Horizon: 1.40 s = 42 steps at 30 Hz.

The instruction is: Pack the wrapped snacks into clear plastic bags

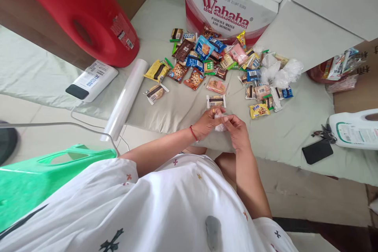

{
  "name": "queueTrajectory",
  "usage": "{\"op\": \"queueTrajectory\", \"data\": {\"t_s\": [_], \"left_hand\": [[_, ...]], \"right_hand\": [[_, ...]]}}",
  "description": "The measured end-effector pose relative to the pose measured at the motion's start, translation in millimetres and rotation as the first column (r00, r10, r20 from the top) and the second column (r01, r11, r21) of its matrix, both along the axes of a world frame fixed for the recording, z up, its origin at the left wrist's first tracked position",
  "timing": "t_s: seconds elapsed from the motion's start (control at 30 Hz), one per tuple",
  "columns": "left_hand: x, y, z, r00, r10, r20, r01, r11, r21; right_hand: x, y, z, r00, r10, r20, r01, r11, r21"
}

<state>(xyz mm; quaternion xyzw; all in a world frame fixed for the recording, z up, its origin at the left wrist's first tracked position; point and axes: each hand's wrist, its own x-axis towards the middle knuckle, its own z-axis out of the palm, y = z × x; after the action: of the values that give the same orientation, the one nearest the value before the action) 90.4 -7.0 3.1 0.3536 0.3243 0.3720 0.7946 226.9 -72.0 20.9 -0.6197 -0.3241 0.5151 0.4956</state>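
Between my two hands is a small bundle of crumpled clear plastic [220,126]; whether anything is inside it cannot be made out. My left hand [207,123], with a red string at the wrist, pinches it from the left. From the other side, my right hand [237,129] grips it with thumb and fingers closed. Just beyond the fingertips lies a wrapped biscuit [215,101], and behind that a pink snack packet [217,86]. A pile of small snack packets [203,57] spreads further back. Crumpled clear plastic bags [285,73] sit right of the pile, near a yellow packet [259,110].
A Wahaha carton [227,12] stands behind the snacks. To the left are a red jug [88,15], a white device [93,80], a clear film roll [125,98] and a green plastic stool [44,177]. A black phone [317,151] and white bottle [358,130] lie right.
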Motion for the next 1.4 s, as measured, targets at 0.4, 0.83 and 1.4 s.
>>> {"op": "queueTrajectory", "data": {"t_s": [0.4, 0.83, 1.4], "left_hand": [[-17.1, 9.3, 8.8, 0.987, -0.099, -0.128, 0.096, 0.995, -0.023], [-35.5, 25.4, 9.1, 0.964, -0.164, -0.211, 0.185, 0.979, 0.082], [-21.5, 0.5, 22.8, 0.971, -0.216, -0.098, 0.223, 0.972, 0.069]], "right_hand": [[6.2, -12.9, -12.8, 0.914, -0.349, 0.209, 0.336, 0.937, 0.094], [31.9, -42.8, -4.8, 0.858, -0.272, 0.435, 0.214, 0.961, 0.178], [9.8, -34.4, -2.7, 0.93, -0.359, 0.074, 0.354, 0.932, 0.073]]}}
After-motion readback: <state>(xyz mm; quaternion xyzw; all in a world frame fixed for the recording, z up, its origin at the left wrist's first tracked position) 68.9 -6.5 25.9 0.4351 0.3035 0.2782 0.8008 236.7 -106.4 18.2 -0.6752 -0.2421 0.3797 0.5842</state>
